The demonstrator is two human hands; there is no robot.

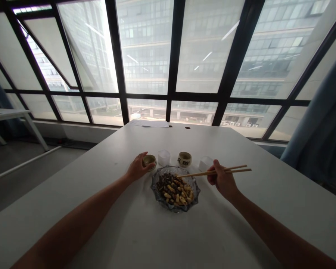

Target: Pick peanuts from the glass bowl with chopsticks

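Note:
My right hand [221, 180] grips a pair of wooden chopsticks [197, 174], their tips over the far side of a clear glass bowl [196, 196] with a jagged rim. Inside the bowl lie peanuts in their shells [182, 198] toward the near right and dark seeds [166, 180] toward the left. Whether the tips pinch anything is too small to tell. At the bowl's upper left, my left hand [138, 167] is wrapped round a small ceramic cup [149, 161] that stands on the table. Another small cup with dark characters [184, 160] stands behind the bowl.
A clear plastic container [164, 157] stands between the two cups, and a similar container [205, 163] is just left of my right hand. Papers [149, 123] lie at the far end of the white table [145, 239], before the windows. A blue curtain [322, 123] hangs at right.

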